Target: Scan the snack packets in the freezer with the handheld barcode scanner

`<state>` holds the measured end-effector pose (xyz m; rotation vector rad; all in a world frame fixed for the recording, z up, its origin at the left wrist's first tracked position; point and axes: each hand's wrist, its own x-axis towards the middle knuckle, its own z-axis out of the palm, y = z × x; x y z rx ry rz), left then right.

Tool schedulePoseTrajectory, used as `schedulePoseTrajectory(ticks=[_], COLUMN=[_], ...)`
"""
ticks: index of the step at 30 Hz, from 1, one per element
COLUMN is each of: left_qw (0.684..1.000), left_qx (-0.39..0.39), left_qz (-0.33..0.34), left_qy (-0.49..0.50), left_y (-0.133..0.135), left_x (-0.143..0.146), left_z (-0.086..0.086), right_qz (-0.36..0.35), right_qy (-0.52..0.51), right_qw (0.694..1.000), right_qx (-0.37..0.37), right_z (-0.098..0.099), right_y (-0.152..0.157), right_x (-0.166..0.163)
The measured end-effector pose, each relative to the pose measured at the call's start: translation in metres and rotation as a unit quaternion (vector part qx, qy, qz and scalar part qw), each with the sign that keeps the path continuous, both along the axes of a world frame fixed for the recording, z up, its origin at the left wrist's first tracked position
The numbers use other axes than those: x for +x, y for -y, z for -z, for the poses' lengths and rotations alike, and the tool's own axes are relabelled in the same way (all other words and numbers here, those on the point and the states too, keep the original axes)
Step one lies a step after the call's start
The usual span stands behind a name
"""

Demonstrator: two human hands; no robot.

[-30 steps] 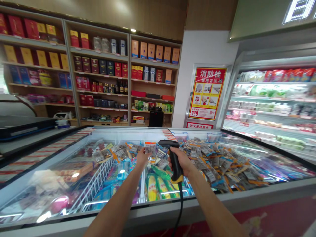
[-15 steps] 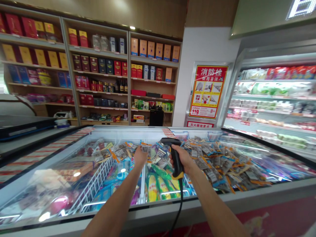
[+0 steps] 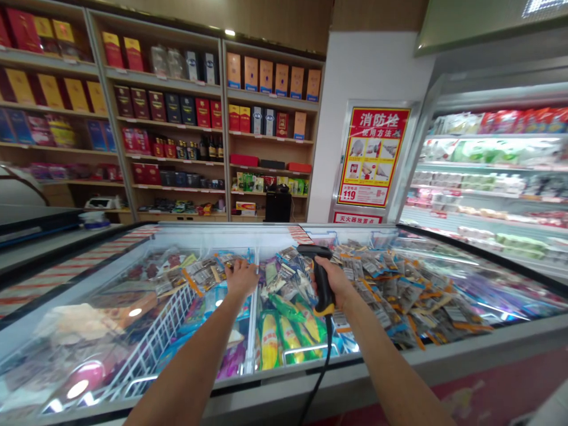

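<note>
My right hand (image 3: 333, 280) is wrapped round the grip of a black and yellow barcode scanner (image 3: 323, 287), whose head points away to the left and whose cable hangs down over the freezer's front edge. My left hand (image 3: 242, 278) lies palm down with its fingers spread, on or just above some small packets (image 3: 205, 272) with orange and blue edges. Whether the fingertips touch them I cannot tell. Between the hands, several silvery packets (image 3: 290, 278) lie behind yellow and green corn-shaped ice pops (image 3: 288, 334).
A chest freezer (image 3: 275, 378) with a white wire basket (image 3: 164, 325) spans the front. More small packets (image 3: 399, 290) are heaped on the right. Behind stand shelves of boxes (image 3: 173, 109), a red poster (image 3: 373, 157) and a lit display fridge (image 3: 492, 177).
My left hand has moved left, its pinch on a small packet opened into spread fingers, and the packet is let go. The scanner stays in my right hand, and the view has shifted slightly.
</note>
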<state>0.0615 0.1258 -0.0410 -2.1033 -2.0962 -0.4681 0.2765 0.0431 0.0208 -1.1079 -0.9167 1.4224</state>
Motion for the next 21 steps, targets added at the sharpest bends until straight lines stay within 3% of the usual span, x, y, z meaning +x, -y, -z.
schedulePoseTrajectory(ticks=[6, 10, 13, 21], left_qw=[0.998, 0.995, 0.996, 0.997], left_qx=[-0.021, 0.001, 0.036, -0.026], left_qz=[-0.059, -0.100, -0.083, 0.067], left_qy=[-0.021, -0.027, 0.005, 0.028], left_y=[-0.003, -0.006, -0.017, -0.069], left_x=[-0.055, -0.058, -0.029, 0.077], left_z=[-0.008, -0.014, -0.018, -0.007], right_qz=[-0.012, -0.008, 0.002, -0.008], right_qy=[-0.024, -0.044, -0.053, -0.078], right_qw=[1.000, 0.999, 0.998, 0.997], right_qx=[-0.003, -0.006, -0.014, -0.009], right_z=[0.003, 0.006, 0.010, 0.024], right_y=[-0.006, -0.012, -0.017, -0.025], right_x=[0.006, 0.012, 0.016, 0.025])
